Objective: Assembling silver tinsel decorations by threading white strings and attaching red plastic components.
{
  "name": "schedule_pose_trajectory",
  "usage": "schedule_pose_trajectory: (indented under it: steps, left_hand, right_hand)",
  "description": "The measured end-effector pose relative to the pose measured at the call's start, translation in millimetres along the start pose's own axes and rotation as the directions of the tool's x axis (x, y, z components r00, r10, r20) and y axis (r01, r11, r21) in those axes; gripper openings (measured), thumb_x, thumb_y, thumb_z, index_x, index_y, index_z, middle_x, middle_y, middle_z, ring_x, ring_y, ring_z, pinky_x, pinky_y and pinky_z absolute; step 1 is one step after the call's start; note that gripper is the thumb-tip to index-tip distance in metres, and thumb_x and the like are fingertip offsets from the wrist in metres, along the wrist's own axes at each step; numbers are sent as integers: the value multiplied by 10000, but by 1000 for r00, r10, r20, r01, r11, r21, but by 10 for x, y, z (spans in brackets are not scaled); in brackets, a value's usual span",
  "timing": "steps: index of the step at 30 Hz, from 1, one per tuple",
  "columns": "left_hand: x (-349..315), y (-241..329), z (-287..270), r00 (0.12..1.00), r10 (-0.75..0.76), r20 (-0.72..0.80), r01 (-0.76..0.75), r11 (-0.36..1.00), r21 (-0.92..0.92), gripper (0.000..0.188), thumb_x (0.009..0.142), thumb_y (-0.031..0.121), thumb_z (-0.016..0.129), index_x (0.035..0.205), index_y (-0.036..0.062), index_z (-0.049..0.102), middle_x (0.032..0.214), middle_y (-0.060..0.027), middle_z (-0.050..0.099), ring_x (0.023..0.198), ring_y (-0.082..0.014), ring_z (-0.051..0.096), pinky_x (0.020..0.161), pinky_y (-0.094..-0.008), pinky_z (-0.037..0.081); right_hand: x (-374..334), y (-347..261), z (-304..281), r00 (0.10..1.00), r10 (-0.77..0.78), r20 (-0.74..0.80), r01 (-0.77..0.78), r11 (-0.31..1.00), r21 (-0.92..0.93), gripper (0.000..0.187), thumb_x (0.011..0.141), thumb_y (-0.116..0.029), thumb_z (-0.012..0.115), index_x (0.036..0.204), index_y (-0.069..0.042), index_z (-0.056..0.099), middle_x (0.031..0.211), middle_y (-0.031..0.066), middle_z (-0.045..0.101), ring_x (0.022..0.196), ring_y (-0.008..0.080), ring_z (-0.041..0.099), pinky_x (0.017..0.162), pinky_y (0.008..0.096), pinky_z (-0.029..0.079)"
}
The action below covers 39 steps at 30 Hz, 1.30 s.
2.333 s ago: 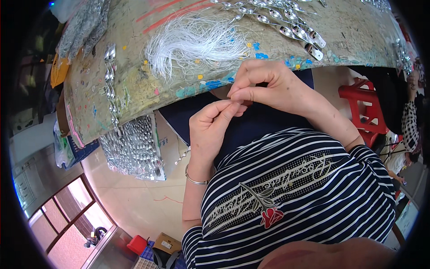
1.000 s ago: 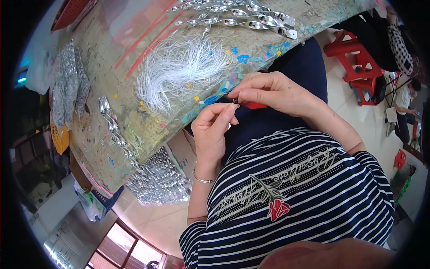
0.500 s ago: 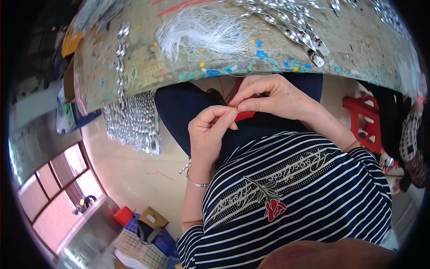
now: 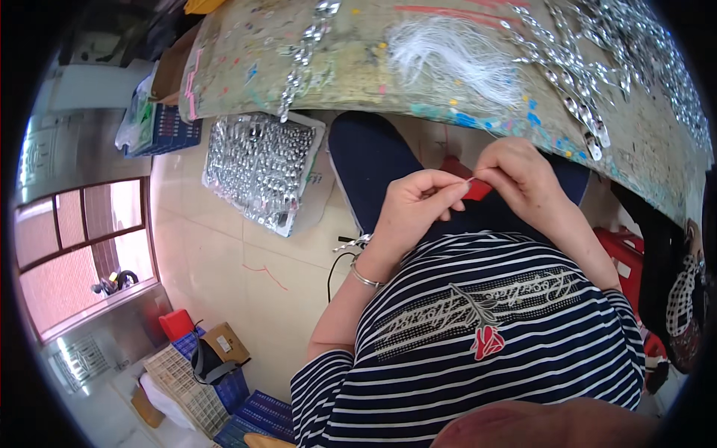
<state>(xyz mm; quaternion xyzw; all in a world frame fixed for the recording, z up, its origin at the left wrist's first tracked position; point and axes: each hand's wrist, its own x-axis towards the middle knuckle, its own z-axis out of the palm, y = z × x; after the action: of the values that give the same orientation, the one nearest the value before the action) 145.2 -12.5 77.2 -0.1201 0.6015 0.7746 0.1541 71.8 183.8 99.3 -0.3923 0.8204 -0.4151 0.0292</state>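
Observation:
Above my lap, at the near table edge, both hands meet fingertip to fingertip. My left hand (image 4: 422, 205) is closed in a pinch of thumb and index finger; whatever lies in that pinch is too small to make out. Just right of it, my right hand (image 4: 519, 175) bends its fingers down and closes them at the upper edge of a small flat red piece (image 4: 478, 190). The right fingertips are partly hidden behind the hand. A bundle of fine white threads (image 4: 455, 60) lies on the worn table (image 4: 351, 82) beyond the hands.
Twisted silver strips (image 4: 575, 97) spread over the table's right side; another silver strip (image 4: 299, 63) hangs over its near edge. A bag of silver pieces (image 4: 261, 168) lies below at left. A red stool (image 4: 624, 261) stands right; crates (image 4: 187, 377) and a cardboard box (image 4: 225, 345) stand lower left.
The view has swung left, so the table, bag and hands appear farther right. The hands remain together beside the red piece, the right one now more bent over with its fingers pointing down.

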Motion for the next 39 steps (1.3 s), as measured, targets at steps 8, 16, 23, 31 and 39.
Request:
schedule_pose_trajectory:
  steps: [8,16,23,31,39]
  left_hand:
    - [125,-108,-177,985,155,76,-158,987,22,129,889,88,675,966,-14,690,848,-59,694,770,-90,652,709,-216,530]
    - [128,-70,21,975,193,115,-185,980,-77,141,894,88,670,974,-28,673,812,-59,686,751,-94,655,698,-216,542]
    - [9,-96,169,963,268,38,-258,952,-165,135,899,83,663,977,-27,675,823,-62,686,750,-94,654,685,-219,548]
    - [99,-140,222,921,389,7,-388,920,-49,125,902,80,646,977,-13,683,822,-49,687,733,-78,636,666,-209,526]
    - [87,-146,26,967,254,5,-248,947,-207,153,925,132,622,946,-9,679,795,-37,675,677,-64,578,607,-200,474]
  right_hand:
    - [-65,-85,-10,981,196,9,-193,973,-127,56,909,-67,580,904,-12,567,817,108,582,794,268,572,750,353,438]
    - [-218,-107,-150,889,417,189,-418,570,708,157,998,-205,496,933,-62,500,865,46,522,815,135,490,813,269,387]
    - [-192,-119,-150,929,337,152,-309,479,822,159,996,-216,512,952,-64,511,973,86,596,835,139,517,809,276,401]
    - [-153,-215,-125,964,262,30,-256,903,346,71,964,-50,526,932,-17,580,1090,107,653,965,167,575,879,313,445]
    - [135,-253,28,988,-79,133,101,981,-168,84,838,35,625,892,-17,585,1061,106,638,974,264,587,865,350,449]
